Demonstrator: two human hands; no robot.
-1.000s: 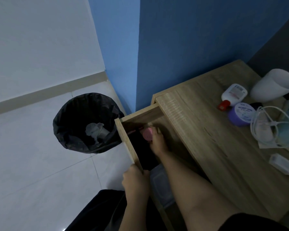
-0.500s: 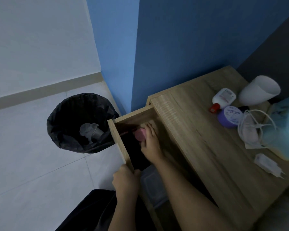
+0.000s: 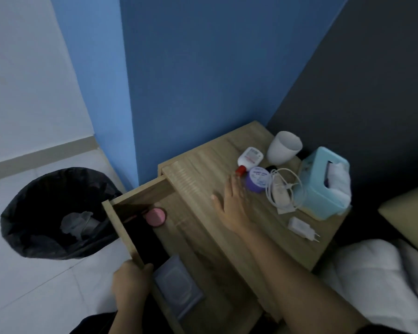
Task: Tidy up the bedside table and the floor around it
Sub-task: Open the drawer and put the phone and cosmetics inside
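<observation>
The wooden bedside table (image 3: 203,189) has its drawer (image 3: 121,227) pulled out to the left. My left hand (image 3: 130,283) grips the drawer's front panel at its near end. A pink round container (image 3: 155,216) lies inside the drawer, with a clear plastic box (image 3: 179,285) nearer me. My right hand (image 3: 232,203) hovers flat and open over the tabletop, fingertips close to a purple jar (image 3: 257,179). Beside the jar lie a white bottle with a red cap (image 3: 249,157), a coiled white cable (image 3: 284,189) and a white charger plug (image 3: 302,227).
A white cup (image 3: 284,147) and a light-blue tissue box (image 3: 323,184) stand at the table's back right. A black-lined bin (image 3: 46,213) with crumpled waste sits on the tiled floor left of the drawer. The bed with a white pillow (image 3: 384,273) borders the table's right side.
My right hand let go of the pink container in the drawer and rose onto the tabletop toward the purple jar. The view swung right and up.
</observation>
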